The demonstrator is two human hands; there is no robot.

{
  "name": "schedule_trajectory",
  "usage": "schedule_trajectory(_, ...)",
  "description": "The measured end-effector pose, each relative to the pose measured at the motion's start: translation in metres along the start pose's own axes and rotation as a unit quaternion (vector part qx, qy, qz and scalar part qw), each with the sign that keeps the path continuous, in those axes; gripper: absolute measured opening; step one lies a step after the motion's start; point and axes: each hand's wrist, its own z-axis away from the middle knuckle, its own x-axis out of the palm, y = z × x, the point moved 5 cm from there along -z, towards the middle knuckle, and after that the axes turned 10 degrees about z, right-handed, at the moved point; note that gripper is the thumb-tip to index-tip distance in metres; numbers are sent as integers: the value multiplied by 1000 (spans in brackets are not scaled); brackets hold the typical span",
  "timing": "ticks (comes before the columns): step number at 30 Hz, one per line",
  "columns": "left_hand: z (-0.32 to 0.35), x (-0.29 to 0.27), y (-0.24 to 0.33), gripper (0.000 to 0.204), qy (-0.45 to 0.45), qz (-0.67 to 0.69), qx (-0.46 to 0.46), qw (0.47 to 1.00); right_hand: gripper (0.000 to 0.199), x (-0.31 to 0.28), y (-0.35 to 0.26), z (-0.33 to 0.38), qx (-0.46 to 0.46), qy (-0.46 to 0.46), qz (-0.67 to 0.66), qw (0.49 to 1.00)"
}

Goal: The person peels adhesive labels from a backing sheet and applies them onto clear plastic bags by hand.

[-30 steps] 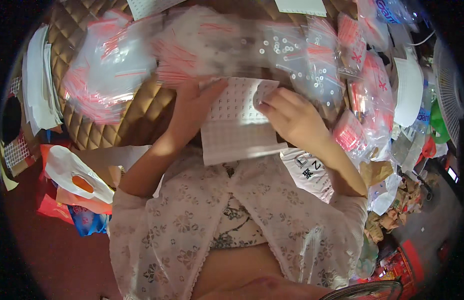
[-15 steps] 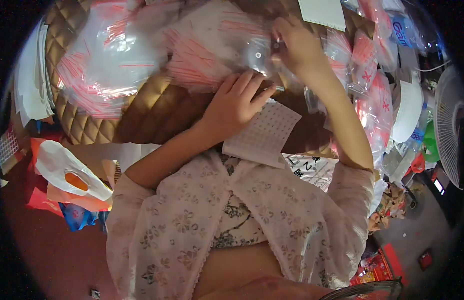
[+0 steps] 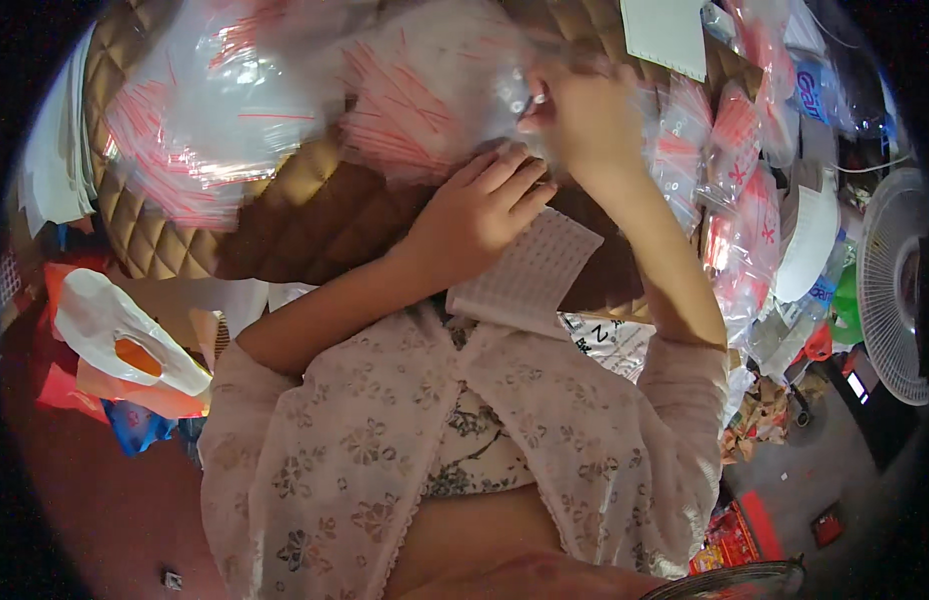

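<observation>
A small clear plastic bag (image 3: 513, 92) lies near the right end of a pile of clear zip bags with red strips (image 3: 400, 95). My left hand (image 3: 475, 210) is at its near edge, fingers bent and closed on the plastic. My right hand (image 3: 590, 120) is beside the bag's right side, blurred by motion. Its thumb and fingers are pinched together, and what lies between them is too small to make out. Below my left hand, a white sheet with rows of small marks (image 3: 530, 265) lies at the table's near edge, partly over my lap.
Another heap of red-striped zip bags (image 3: 200, 130) covers the left of the brown quilted surface (image 3: 295, 215). Filled clear packets (image 3: 735, 150) crowd the right side. A white pad (image 3: 665, 35) lies at the back. A fan (image 3: 895, 285) stands far right; shopping bags (image 3: 135, 345) are at left.
My right hand has shifted slightly left and down, closer to my left hand. My left fingers are more bent. The whole view has tilted a little.
</observation>
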Motion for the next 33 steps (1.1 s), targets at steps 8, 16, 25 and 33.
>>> schedule_trajectory(8, -3, -21, -5, 35, 17, -118, -48, 992, 31, -16, 33, 15, 33, 30, -8, 999)
schedule_trajectory(16, 1, -8, -9, 35, 1, -115, -36, 993, 16, -2, -1, 9, -42, 80, 34, 995)
schedule_trajectory(25, -1, -21, 5, 23, -1, 75, -63, 995, 29, -4, 50, 33, 7, 87, -34, 996)
schedule_trajectory(33, 10, -14, -10, 30, 22, 510, -350, 785, 20, -38, -8, 77, -80, -31, -405, 910)
